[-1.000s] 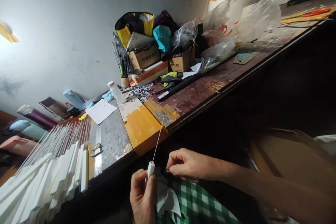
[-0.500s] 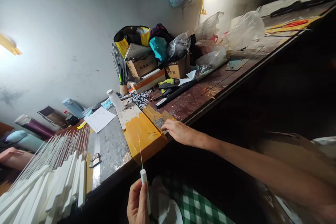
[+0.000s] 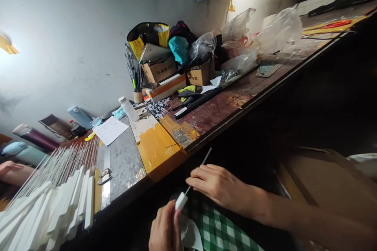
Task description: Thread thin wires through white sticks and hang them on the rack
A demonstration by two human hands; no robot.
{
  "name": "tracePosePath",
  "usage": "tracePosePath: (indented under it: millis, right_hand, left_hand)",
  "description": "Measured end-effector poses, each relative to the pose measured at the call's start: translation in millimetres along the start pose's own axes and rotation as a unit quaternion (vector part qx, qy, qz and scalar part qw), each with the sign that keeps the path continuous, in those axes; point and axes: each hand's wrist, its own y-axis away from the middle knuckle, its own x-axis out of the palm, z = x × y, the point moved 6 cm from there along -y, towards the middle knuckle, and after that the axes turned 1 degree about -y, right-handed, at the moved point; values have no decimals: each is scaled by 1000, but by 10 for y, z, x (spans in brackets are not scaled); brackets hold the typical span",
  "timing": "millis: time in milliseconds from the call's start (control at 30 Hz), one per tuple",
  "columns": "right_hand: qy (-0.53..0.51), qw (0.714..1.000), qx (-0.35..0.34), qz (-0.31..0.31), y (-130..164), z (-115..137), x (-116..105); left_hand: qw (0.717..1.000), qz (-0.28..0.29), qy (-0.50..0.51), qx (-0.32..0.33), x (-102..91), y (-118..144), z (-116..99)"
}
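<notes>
Low, just off the workbench edge (image 3: 165, 180): left hand (image 3: 165, 231) pinches the white block end of a thin rod (image 3: 193, 182); right hand (image 3: 219, 186) fingers closed around its shaft. Likely light, whippy, breakable—best gripped at the block.

Slats (image 3: 53, 208) lie on the bench (image 3: 224, 110) at the near left, a ruler (image 3: 105, 180) just right of them. Far behind stand boxes (image 3: 160, 70) and bags (image 3: 277, 27). Both hands sit near, before the bench edge.
</notes>
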Motion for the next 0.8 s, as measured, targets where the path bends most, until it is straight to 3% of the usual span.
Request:
tracePosePath:
  millis: [100, 167, 267, 333, 400, 467, 567, 667, 733, 800]
  right_hand:
    - [-78, 990, 108, 36, 244, -221, 142]
    - [-148, 974, 169, 23, 394, -305, 207]
    - [-259, 940, 222, 25, 575, -240, 374]
    - [-297, 927, 222, 54, 632, -120, 504]
    - [-303, 928, 204, 72, 615, -33, 562]
    - [-325, 918, 222, 42, 540, -75, 497]
    - [-445, 845, 288, -77, 387, -284, 236]
    - [-576, 763, 258, -139, 204, -368, 10]
    - [-630, 723, 246, -141, 129, -372, -24]
    - [-647, 701, 259, -152, 116, -389, 2]
  left_hand:
    - [994, -81, 0, 70, -28, 111, -240]
    - [995, -82, 36, 54, 11, 154, -304]
    - [983, -25, 145, -107, 169, 116, -200]
    - [940, 23, 261, -220, 313, 47, -133]
    - [893, 85, 354, -265, 436, -66, -162]
    - [867, 156, 392, -266, 506, -171, -226]
    - [845, 277, 358, -286, 603, -171, -233]
    - [829, 375, 290, -296, 695, -31, -148]
    - [827, 400, 270, -288, 734, 52, -87]
    - [838, 397, 256, -274, 748, 102, -31]
